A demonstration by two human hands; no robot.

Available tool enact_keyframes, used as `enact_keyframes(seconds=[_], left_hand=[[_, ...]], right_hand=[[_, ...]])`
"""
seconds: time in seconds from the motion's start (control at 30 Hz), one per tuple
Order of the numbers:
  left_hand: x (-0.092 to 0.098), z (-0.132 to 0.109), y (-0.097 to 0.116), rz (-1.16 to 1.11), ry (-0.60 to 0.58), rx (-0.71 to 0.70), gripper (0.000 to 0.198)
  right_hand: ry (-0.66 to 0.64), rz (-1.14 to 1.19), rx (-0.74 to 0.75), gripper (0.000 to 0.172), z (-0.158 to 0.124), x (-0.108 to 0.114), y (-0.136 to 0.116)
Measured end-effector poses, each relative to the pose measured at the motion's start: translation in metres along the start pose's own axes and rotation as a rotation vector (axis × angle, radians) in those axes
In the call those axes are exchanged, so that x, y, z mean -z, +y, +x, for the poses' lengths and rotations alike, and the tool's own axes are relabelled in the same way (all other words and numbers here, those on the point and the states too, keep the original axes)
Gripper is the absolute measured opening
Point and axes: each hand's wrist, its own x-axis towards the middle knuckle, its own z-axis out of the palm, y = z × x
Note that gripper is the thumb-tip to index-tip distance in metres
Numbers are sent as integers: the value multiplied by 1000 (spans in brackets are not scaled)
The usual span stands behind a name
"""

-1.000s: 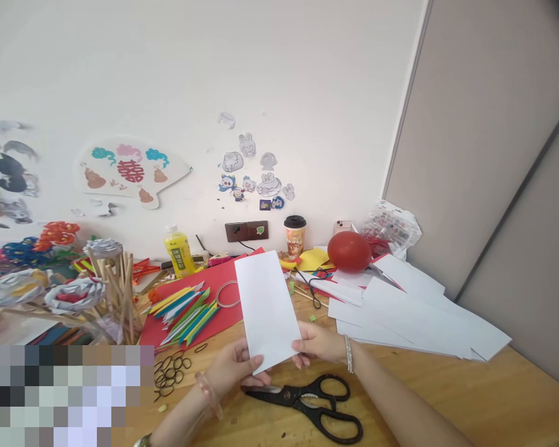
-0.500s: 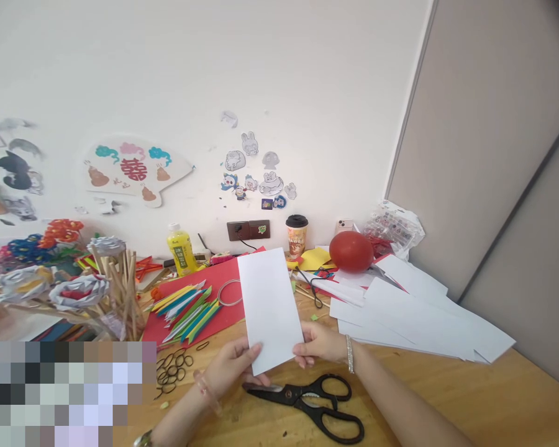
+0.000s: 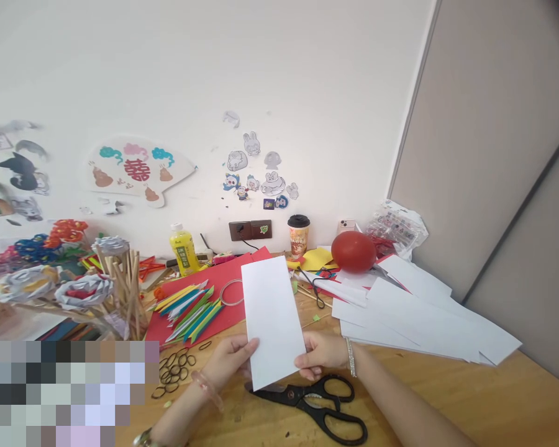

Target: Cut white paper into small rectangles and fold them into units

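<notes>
A white rectangular sheet of paper (image 3: 272, 320) is held up over the wooden table, its long side running away from me. My left hand (image 3: 230, 359) pinches its left edge, thumb on top and fingers hidden underneath. On the lower right edge my right hand (image 3: 323, 355) grips the paper, also with the thumb on the front face. Black-handled scissors (image 3: 314, 400) lie on the table just below the paper, whose bottom corner covers part of the blades.
White paper strips (image 3: 414, 316) spread to the right, near a red balloon (image 3: 354, 252). Rolled coloured paper sticks (image 3: 190, 310) rest on red paper (image 3: 233, 270). A lidded cup (image 3: 299, 236), a yellow drink bottle (image 3: 184, 249), paper flowers (image 3: 84, 290) and black rings (image 3: 174, 369) are about.
The paper has come slightly lower and nearer to me, now overlapping the scissor blades. My right hand has shifted a little on its edge. The view has turned slightly.
</notes>
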Motion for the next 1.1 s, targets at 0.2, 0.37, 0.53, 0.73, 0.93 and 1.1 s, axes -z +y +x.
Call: enact_keyframes(seconds=[0.2,0.37,0.53,0.73,0.93,1.1], left_hand=[[10,5,-3,-65,-40,-13,39],[12,6,-1,-108,-51,1,40],[13,7,2,-116,17,4,42],[16,8,7,-142,116,-29,43],[16,7,12,-177,156,-66,36],[21,6,16,-219,170,-64,34]], right_hand=[[-71,19,-26,38,2,-2,1],[-79,43,-11,35,1,-6,-2],[-94,47,-5,35,2,-9,-5],[-92,35,-30,35,3,-9,-4],[-109,24,-58,33,4,-12,-6],[-127,2,-83,35,3,-13,-5]])
